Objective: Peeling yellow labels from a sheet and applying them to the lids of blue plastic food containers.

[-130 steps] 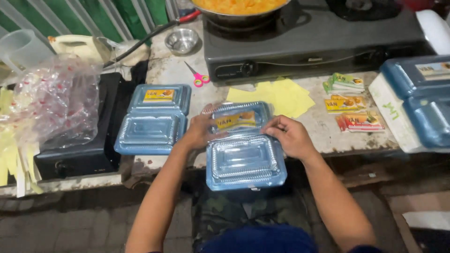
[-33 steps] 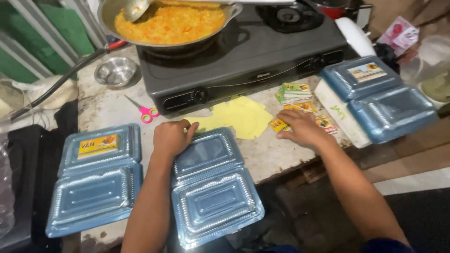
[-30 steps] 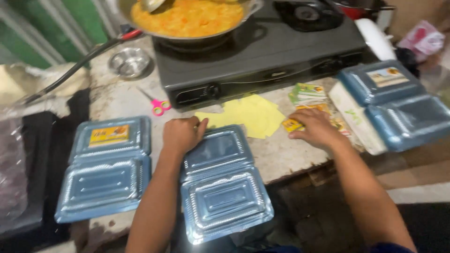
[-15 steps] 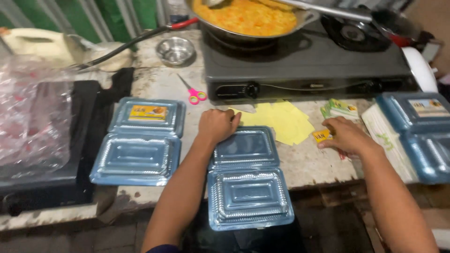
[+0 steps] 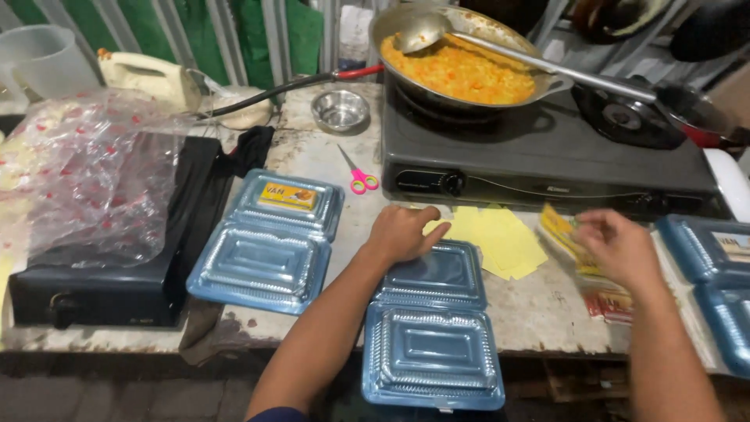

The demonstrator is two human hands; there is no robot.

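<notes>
left hand (image 5: 402, 233): my palm is flat on the far lid edge of the open blue clamshell box (image 5: 434, 327), fingers spread, gripping nothing.
right hand (image 5: 617, 248): I'm pinching a yellow sticker strip (image 5: 564, 232) just above the sticker pile (image 5: 605, 293).
box: front counter edge, overhanging slightly.
nearby: yellow paper sheets (image 5: 500, 239) just beside the box; second open box (image 5: 272, 240) to its left; pink scissors (image 5: 359, 176); pan of orange food (image 5: 461, 66) on the stove (image 5: 539, 160).

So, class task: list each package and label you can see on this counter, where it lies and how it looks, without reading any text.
Open clear clamshell box: front centre, left hand on its lid.
Second open clamshell: left of it, yellow-orange rectangular label on the lid.
More clamshells: far right edge.
Yellow sachet: at the right hand.
Clear bag, red specks: far left.
</notes>
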